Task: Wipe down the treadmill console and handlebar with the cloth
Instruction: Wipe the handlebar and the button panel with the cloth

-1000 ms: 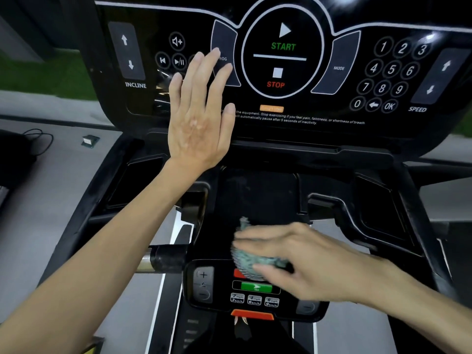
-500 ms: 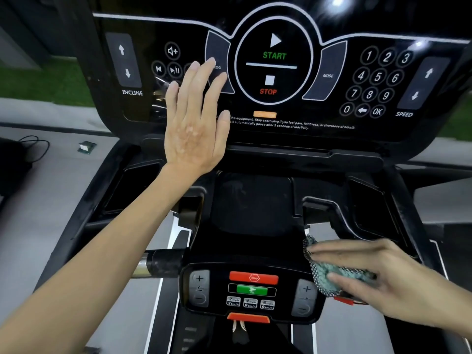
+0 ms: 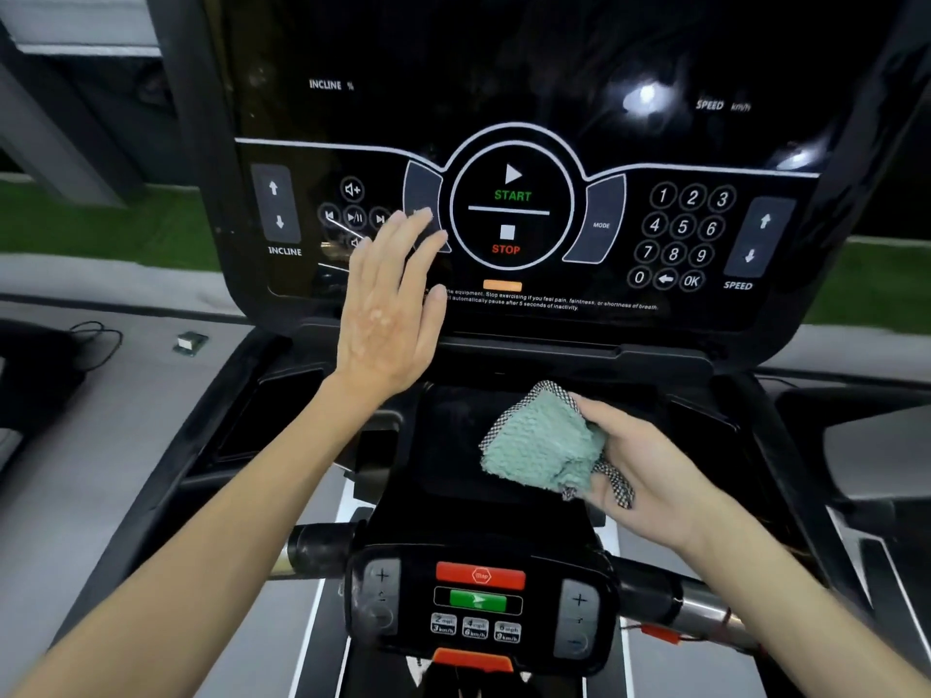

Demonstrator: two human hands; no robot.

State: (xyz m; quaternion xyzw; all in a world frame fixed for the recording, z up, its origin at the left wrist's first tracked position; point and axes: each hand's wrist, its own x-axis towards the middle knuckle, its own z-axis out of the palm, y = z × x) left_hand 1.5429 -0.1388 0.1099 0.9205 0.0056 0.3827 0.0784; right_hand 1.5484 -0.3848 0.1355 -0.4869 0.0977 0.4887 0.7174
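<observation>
The fingers (image 3: 403, 244) of the left hand (image 3: 385, 319) were straight and slightly spread, thumb held out to the side. Their tips lay over the grey side key left of the START/STOP ring on the glossy black treadmill console (image 3: 705, 314), and the palm covered its lower edge; whether the skin truly pressed the panel could not be told. The right hand (image 3: 650, 471) gripped the bunched pale green terry cloth with a black-and-white checked border (image 3: 544, 445): the thumb lay along the cloth's upper edge and the other fingers curled beneath it, mostly hidden. The cloth sat over the dark rectangular tray recess (image 3: 443, 435) below the console, right of centre; contact with the recess could not be judged. Nearer the camera, the small black control pod (image 3: 368, 596) carried a red stop button (image 3: 480, 575), a green button (image 3: 477, 601) and an orange clip (image 3: 473, 659). The black-and-chrome handlebar (image 3: 695, 604) ran out from both sides of the pod, beneath the right wrist. On the grey floor far left lay a thin black cable (image 3: 95, 335) and a small boxy object (image 3: 191, 342).
</observation>
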